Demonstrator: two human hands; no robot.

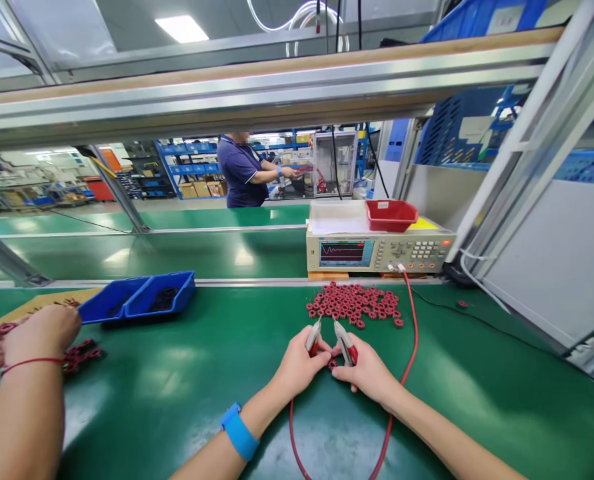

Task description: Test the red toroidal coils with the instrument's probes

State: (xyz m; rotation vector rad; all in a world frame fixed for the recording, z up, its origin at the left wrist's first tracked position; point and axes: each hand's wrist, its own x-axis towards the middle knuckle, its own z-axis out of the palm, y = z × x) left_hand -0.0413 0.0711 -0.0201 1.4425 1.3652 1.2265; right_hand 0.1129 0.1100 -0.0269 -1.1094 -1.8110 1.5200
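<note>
The left hand point(297, 360) and right hand point(369, 370) nearly meet above a smooth, glossy green counter point(457, 380). The left is closed around a metal-jawed clip point(313, 338) with a red grip; the right is closed around a matching clip point(345, 343). Between the hands, at the fingertips, is a small wound ring coil point(332, 365), dark red and ridged; which fingers bear on it cannot be told. A blue wristband point(239, 431) circles the left wrist. A flexible red cable point(413, 327) runs from a tester past the right forearm and loops below the hands.

Just beyond the hands lies a loose pile of similar coils point(354, 303). Behind it stands the boxy beige tester point(381, 250), its screen point(345, 253) showing a wavy trace that flattens out. Its brand lettering is too small to read. On top, over paper, sits a red plastic tray point(394, 217) with a white label point(383, 205), illegible.

To the left, a co-worker's hand point(41, 333) wearing a thin red bracelet point(31, 363) is near more coils point(81, 357) and two joined blue plastic bins point(161, 300). Across the room stands a person in a navy shirt point(239, 173).
</note>
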